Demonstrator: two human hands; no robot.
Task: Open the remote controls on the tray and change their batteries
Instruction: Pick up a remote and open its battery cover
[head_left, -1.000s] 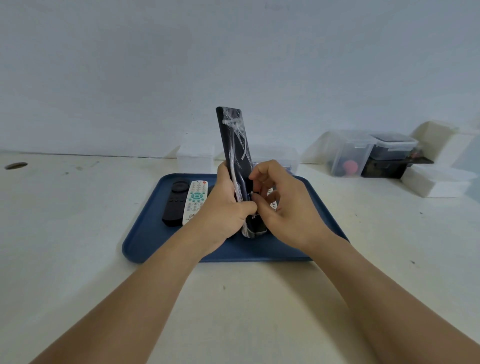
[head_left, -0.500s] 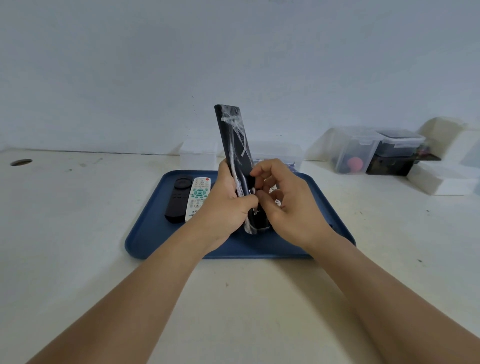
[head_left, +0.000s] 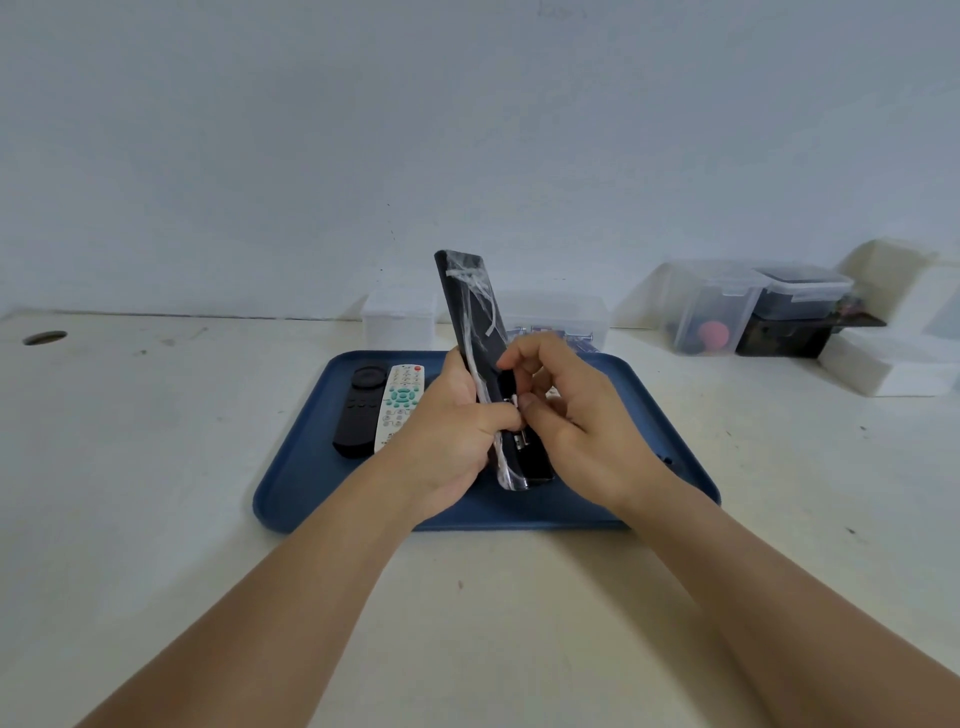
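Blue tray (head_left: 291, 488) on bench, w/ black remote (head_left: 358, 410) + white remote (head_left: 399, 405) lying side by side at its left end. Left hand (head_left: 452, 436) fingers wrapped round a plastic-wrapped black remote (head_left: 470, 317), held near upright above tray centre. Right hand (head_left: 576, 415) thumb + fingers pinch at its lower back; what they grip is too small to tell.

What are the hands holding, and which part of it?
The left hand grips a long black remote, wrapped in clear plastic, around its lower half, holding it upright. The right hand pinches something small at its open lower end; I can't tell what.
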